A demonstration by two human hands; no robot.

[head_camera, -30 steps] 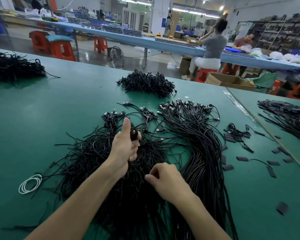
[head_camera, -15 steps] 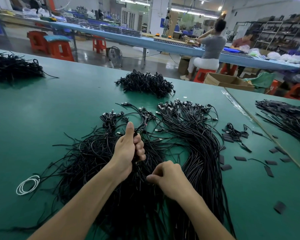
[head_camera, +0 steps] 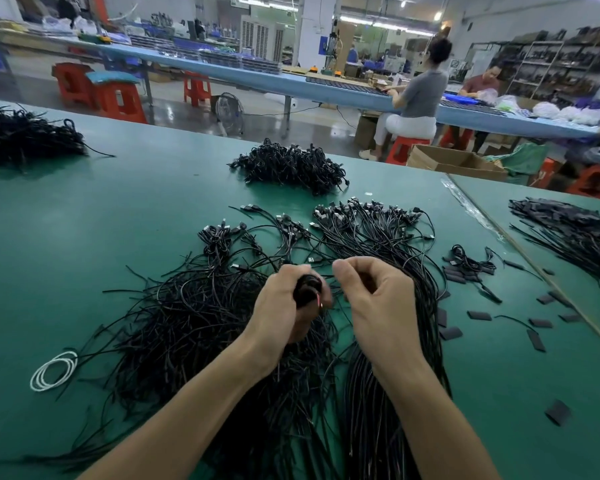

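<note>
- My left hand [head_camera: 284, 306] is closed round a small coil of black cable [head_camera: 305, 289], just above the loose cable heap [head_camera: 187, 323] on the counter [head_camera: 84, 237].
- To do this well, I judge I should press the loops tight so none springs open, and feed the tail on evenly.
- The coil sits at the top of my left fist, between both hands.
- My right hand [head_camera: 378, 299] is just beside the coil, fingers curled. I cannot tell whether it pinches a strand.
</note>
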